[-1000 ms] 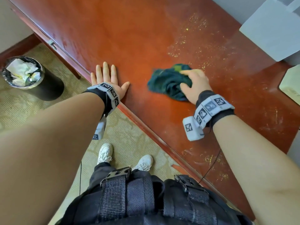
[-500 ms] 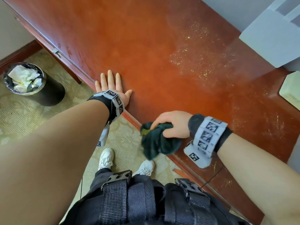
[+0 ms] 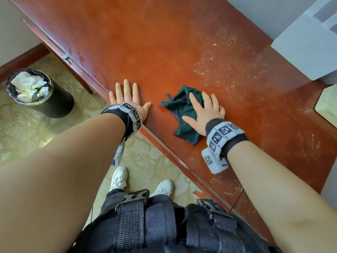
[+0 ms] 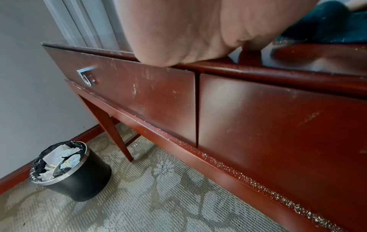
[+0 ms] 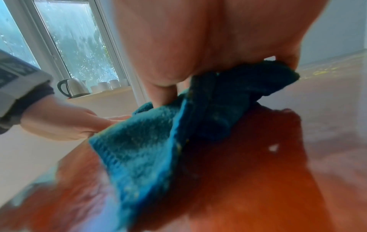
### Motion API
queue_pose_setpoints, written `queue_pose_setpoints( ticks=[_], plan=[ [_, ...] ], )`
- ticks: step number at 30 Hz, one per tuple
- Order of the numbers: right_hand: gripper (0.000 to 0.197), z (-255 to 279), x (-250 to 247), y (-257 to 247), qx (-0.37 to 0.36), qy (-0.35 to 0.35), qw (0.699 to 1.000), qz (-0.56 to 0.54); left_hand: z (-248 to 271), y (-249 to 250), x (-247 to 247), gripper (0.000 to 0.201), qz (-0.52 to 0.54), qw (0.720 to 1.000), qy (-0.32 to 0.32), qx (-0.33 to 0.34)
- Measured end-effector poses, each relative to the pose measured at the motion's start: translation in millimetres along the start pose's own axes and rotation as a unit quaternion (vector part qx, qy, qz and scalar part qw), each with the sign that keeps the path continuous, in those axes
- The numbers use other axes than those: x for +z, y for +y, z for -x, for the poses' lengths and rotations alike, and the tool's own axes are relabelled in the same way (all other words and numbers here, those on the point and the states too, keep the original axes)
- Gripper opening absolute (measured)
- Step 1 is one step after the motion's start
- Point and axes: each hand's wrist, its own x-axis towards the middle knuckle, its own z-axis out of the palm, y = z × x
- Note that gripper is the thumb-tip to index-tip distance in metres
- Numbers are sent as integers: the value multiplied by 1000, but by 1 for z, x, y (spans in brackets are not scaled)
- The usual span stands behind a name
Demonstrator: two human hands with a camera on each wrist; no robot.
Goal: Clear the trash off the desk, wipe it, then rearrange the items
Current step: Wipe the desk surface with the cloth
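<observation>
A dark teal cloth point(image 3: 182, 110) point(image 5: 163, 141) lies bunched on the red-brown desk point(image 3: 164, 42), a little in from its front edge. My right hand point(image 3: 204, 108) presses flat on the cloth with fingers spread and straight. My left hand point(image 3: 127, 97) lies flat on the desk at the front edge, fingers straight, holding nothing; its palm point(image 4: 188, 31) fills the top of the left wrist view. Yellow crumbs point(image 3: 224, 57) are scattered on the desk beyond the cloth. More crumbs point(image 4: 258, 183) sit on the ledge under the drawers.
A black bin point(image 3: 36, 94) point(image 4: 69, 171) full of crumpled paper stands on the carpet at the left. A grey-white box point(image 3: 310, 42) and a pale block point(image 3: 328, 105) sit at the desk's right end. A kettle point(image 5: 73, 87) and cups stand on the windowsill.
My right hand carried the cloth from the desk to over its front edge, then back onto the desk. It gripped the cloth before and now presses it flat. The left hand stayed put.
</observation>
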Motion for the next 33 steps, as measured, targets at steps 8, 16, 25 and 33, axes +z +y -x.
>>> queue_pose_setpoints(
  ticks=[8, 16, 25, 33],
  plan=[
    [54, 6, 7, -11, -108, 53, 992, 29, 4, 0, 1, 76, 7, 1000, 15, 9],
    [56, -15, 1, 2, -179, 17, 980, 86, 7, 30, -10, 80, -32, 998, -27, 55],
    [48, -17, -32, 73, -66, 47, 995, -62, -1, 34, -21, 117, -48, 989, -128, 51],
    [62, -69, -38, 133, 306, 70, 936, -158, -1, 36, -28, 120, -46, 986, -156, 46]
  ],
)
